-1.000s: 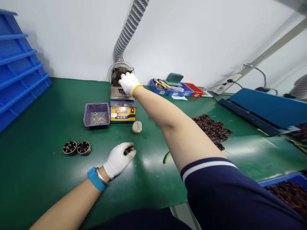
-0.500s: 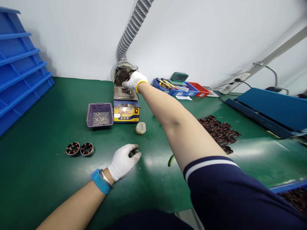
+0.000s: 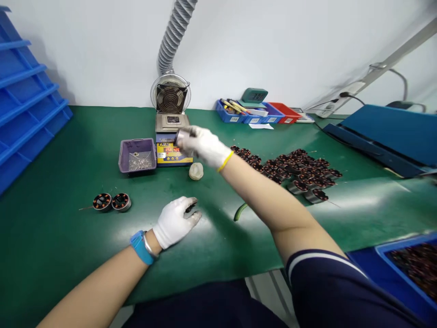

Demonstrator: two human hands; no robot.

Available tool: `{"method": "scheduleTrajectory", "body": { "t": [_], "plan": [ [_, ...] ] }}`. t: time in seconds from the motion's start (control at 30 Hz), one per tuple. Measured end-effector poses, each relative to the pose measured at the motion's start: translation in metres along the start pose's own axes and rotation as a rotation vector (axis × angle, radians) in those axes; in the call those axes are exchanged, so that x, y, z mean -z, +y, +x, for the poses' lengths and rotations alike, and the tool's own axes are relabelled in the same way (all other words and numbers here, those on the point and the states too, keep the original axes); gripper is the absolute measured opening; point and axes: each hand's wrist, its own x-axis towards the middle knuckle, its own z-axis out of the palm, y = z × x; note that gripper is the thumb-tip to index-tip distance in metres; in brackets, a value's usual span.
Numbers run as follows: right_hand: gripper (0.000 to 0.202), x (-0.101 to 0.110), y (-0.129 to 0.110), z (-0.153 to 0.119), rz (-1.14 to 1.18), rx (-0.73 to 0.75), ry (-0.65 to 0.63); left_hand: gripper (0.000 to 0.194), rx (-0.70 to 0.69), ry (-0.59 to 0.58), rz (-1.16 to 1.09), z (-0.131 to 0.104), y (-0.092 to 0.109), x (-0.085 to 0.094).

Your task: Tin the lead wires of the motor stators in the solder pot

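My right hand, in a white glove with a yellow cuff, is in the air in front of the solder pot. Its fingers are closed around a motor stator, of which only a dark rim shows, smeared by motion. On the green table lies my left hand, also gloved, with thumb and fingers apart, dark-stained at the tips and holding nothing. Two wound stators stand side by side to its left. A small pale round pad sits between the hands.
A purple tray with metal bits stands left of the pot. Many stators cover the right side, near a curved green object. Behind are small bins and a clock; blue crates rise at left.
My right hand has drawn back from above the solder pot, toward me and slightly right, with a stator in it. My left hand stays on the table, its fingers a little wider apart.
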Motion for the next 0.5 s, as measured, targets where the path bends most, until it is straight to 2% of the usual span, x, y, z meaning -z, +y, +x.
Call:
{"method": "scheduleTrajectory", "body": {
  "t": [0.07, 0.13, 0.2, 0.27, 0.33, 0.37, 0.43, 0.5],
  "plan": [
    [0.061, -0.021, 0.009, -0.034, -0.087, 0.034, -0.14, 0.042, -0.064, -0.04, 0.148, -0.003, 0.005, -0.003],
    [0.062, -0.049, 0.012, -0.055, -0.099, 0.111, -0.366, 0.046, -0.085, -0.079, 0.324, -0.006, 0.009, -0.006],
    [0.058, -0.081, 0.013, -0.06, -0.086, 0.129, -0.421, 0.046, -0.017, -0.146, 0.449, -0.007, 0.012, -0.007],
    [0.048, -0.111, 0.014, -0.053, -0.118, 0.218, -0.455, 0.045, 0.085, -0.23, 0.53, -0.008, 0.014, -0.007],
    [0.039, -0.131, 0.015, -0.045, -0.203, 0.319, -0.52, 0.045, 0.152, -0.281, 0.588, -0.008, 0.015, -0.006],
    [0.04, -0.136, 0.015, -0.043, -0.231, 0.359, -0.541, 0.046, 0.162, -0.291, 0.611, -0.008, 0.016, -0.006],
    [0.057, -0.13, 0.016, -0.043, -0.225, 0.449, -0.556, 0.045, 0.142, -0.276, 0.638, -0.007, 0.016, -0.004],
    [0.08, -0.105, 0.019, -0.045, -0.173, 0.529, -0.471, 0.046, 0.068, -0.22, 0.641, -0.006, 0.014, -0.003]
  ]
}}
